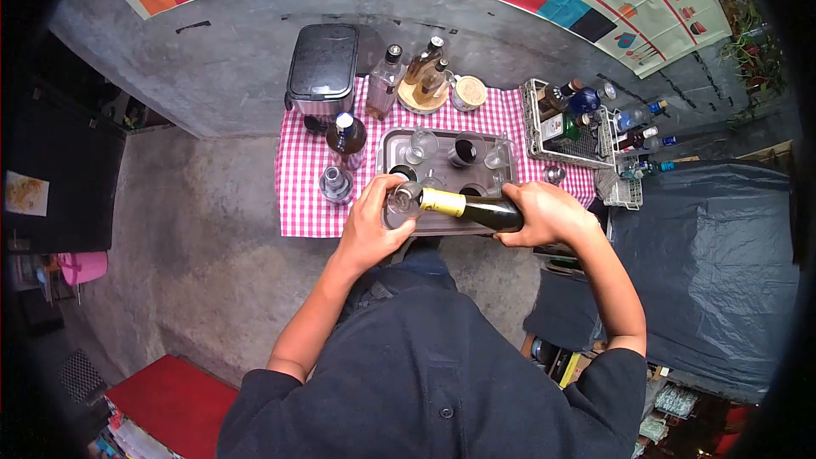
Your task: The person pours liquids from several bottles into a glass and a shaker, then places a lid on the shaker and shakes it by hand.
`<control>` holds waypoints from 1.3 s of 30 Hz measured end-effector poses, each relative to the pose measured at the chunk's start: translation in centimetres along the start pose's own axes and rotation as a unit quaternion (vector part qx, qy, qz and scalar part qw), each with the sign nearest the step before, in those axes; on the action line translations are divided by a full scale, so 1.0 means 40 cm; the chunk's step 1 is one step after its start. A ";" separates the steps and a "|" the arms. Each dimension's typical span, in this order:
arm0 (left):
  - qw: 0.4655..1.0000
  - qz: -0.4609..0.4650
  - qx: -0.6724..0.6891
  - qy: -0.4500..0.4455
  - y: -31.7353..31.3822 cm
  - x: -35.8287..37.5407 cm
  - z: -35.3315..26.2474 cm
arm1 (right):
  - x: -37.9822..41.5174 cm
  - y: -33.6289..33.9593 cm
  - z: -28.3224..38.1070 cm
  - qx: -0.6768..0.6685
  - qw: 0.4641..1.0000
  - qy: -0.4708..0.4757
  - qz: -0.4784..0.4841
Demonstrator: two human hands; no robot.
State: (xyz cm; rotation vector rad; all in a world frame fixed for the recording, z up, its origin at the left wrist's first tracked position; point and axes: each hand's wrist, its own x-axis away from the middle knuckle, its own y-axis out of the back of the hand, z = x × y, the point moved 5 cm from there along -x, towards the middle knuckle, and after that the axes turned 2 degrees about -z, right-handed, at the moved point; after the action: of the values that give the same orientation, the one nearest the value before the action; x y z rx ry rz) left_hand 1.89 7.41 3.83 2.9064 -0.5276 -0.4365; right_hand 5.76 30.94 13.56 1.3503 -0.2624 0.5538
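Note:
My left hand (374, 225) is wrapped round a clear glass (405, 197) at the front left of the tray. In my right hand (544, 214) lies a dark wine bottle (493, 213) with a yellow neck wrap (444, 201), tipped sideways so that its mouth meets the glass rim. Beneath them is a grey-brown serving tray (442, 223). Several glasses stand on it, among them a clear glass (421, 146), a glass with dark contents (463, 151) and a glass mug (497, 153). My hands and the bottle hide part of the tray's front.
A pink checked cloth (297, 195) covers the table. To the left stand a brown bottle (346, 138) and a clear bottle (336, 184). Behind are a dark-lidded bin (323, 64), several liquor bottles and a jar (468, 93). A wire basket (537, 140) holds bottles at right.

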 end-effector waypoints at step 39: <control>0.998 0.055 0.018 0.012 -0.059 -0.009 -0.024 | 0.075 -0.025 -0.037 -0.004 0.999 -0.038 -0.016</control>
State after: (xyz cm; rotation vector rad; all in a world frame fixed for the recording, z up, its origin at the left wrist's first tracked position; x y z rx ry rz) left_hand 2.63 9.82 4.35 2.8939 -0.6949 -0.3789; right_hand 8.62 32.91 13.84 1.3665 -0.3034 0.4742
